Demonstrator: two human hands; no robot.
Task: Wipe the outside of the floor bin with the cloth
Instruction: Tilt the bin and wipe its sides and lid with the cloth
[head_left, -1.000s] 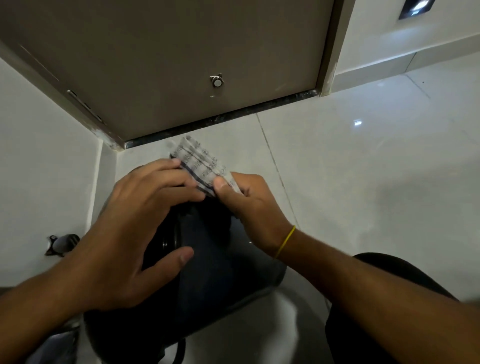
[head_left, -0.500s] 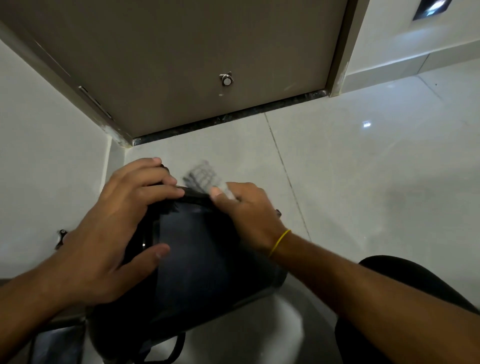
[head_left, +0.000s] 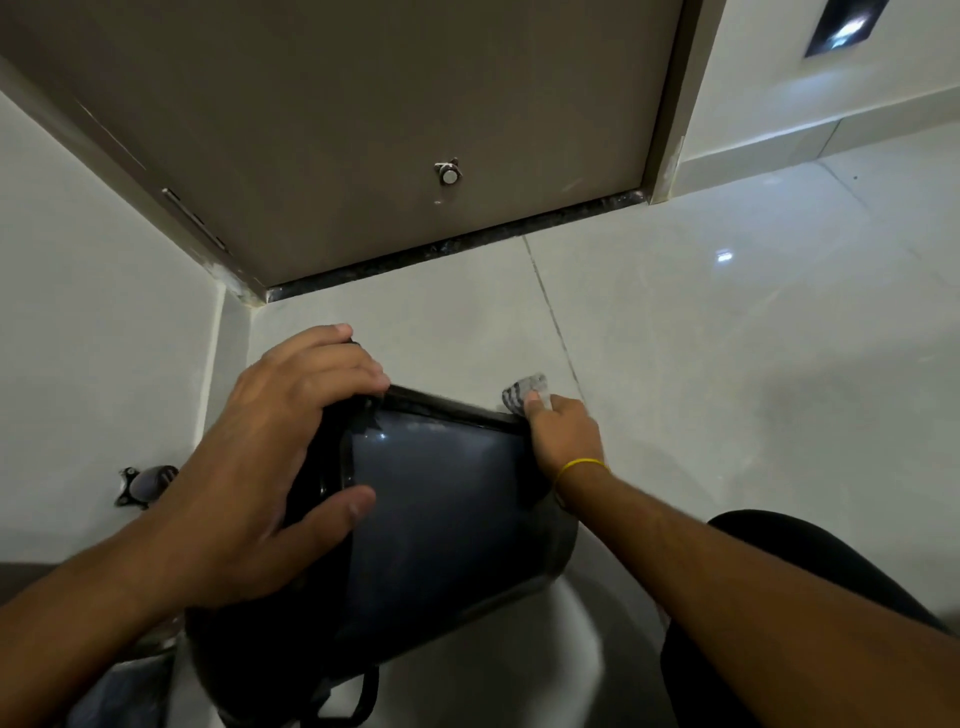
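Dark floor bin (head_left: 441, 499) tipped on side over pale tiled floor (head_left: 701, 364), in front of brown door (head_left: 363, 130). Left hand (head_left: 270, 457) clamps bin's left end, fingers curled over rim, thumb pressed on side wall. Right hand (head_left: 563, 434) pinches checked cloth (head_left: 524, 389) against bin's far right corner; yellow band (head_left: 579, 465) on wrist.

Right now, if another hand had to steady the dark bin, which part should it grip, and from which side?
Probably the bin's far edge, from above, between the left hand and the right hand holding the cloth. The bin is tilted, so this ridge faces up, and fingers can hook over it.
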